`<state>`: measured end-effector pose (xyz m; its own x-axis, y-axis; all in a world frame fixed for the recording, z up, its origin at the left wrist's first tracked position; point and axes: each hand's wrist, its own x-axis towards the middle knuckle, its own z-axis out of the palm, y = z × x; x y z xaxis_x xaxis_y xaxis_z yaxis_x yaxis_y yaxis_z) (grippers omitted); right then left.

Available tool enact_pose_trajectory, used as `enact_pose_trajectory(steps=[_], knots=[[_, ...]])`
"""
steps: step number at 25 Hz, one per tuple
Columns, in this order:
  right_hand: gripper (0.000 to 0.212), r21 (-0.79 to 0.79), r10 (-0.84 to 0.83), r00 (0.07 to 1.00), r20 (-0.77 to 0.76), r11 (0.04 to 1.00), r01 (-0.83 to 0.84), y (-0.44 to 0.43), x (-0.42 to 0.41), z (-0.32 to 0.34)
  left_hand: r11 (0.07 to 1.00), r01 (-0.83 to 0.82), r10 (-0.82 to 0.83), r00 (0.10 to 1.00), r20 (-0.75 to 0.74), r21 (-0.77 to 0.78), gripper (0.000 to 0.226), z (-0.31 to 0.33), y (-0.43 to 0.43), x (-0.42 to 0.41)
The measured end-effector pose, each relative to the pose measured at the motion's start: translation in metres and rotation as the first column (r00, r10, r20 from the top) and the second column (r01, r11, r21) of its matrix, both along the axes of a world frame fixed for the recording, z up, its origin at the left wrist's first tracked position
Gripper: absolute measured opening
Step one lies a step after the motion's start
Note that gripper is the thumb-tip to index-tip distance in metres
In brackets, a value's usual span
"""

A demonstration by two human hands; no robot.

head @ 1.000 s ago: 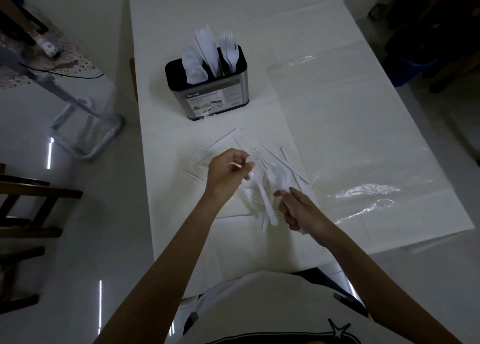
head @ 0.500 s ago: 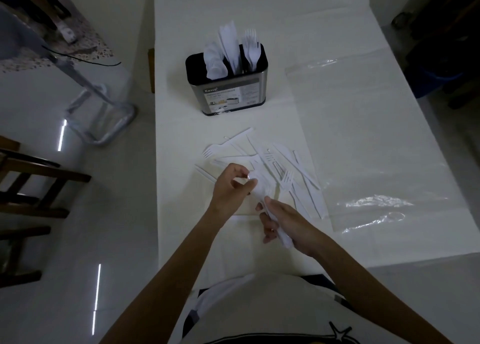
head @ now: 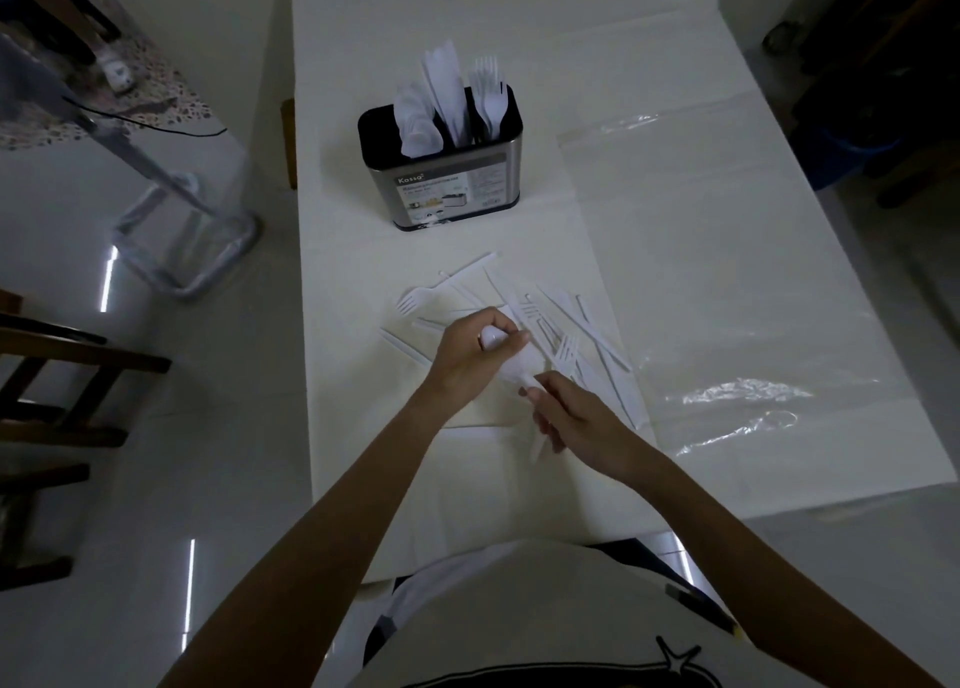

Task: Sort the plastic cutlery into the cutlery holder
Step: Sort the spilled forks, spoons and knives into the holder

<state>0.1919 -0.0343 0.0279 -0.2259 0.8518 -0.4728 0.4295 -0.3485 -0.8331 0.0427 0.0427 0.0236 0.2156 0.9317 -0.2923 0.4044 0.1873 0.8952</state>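
A steel cutlery holder with a black rim stands upright on the white table, holding white spoons, knives and forks in separate sections. A loose pile of white plastic cutlery lies in front of it, with a single fork at its left edge. My left hand is closed around white spoons just above the pile. My right hand pinches the handle end of the same white spoons, close to the left hand.
A clear plastic sheet covers the right half of the table. Wooden chairs stand on the glossy floor at the left, beside a metal frame. The table's near edge is by my body.
My left hand has closed on the spoons and both hands have drawn together. The right hand shifted up the handles toward the left hand. The camera moved closer.
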Motion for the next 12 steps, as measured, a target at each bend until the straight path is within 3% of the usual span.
enact_pose_trajectory(steps=[4,9,12], knots=[[0.028,-0.025,-0.085,0.989,-0.123,0.996,0.082,0.021,-0.001,0.011,0.993,0.027,-0.02,0.998,0.059,-0.118,0.015,0.025,0.024,0.002],[0.025,-0.343,-0.19,0.828,-0.528,0.939,-0.004,0.034,0.005,0.024,0.988,0.099,-0.088,0.992,0.095,-0.122,0.013,0.041,0.035,-0.003],[0.029,-0.379,-0.179,0.816,-0.55,0.924,-0.053,0.038,0.007,0.028,0.986,0.101,-0.096,0.994,0.044,-0.134,0.014,0.042,0.033,-0.004]])
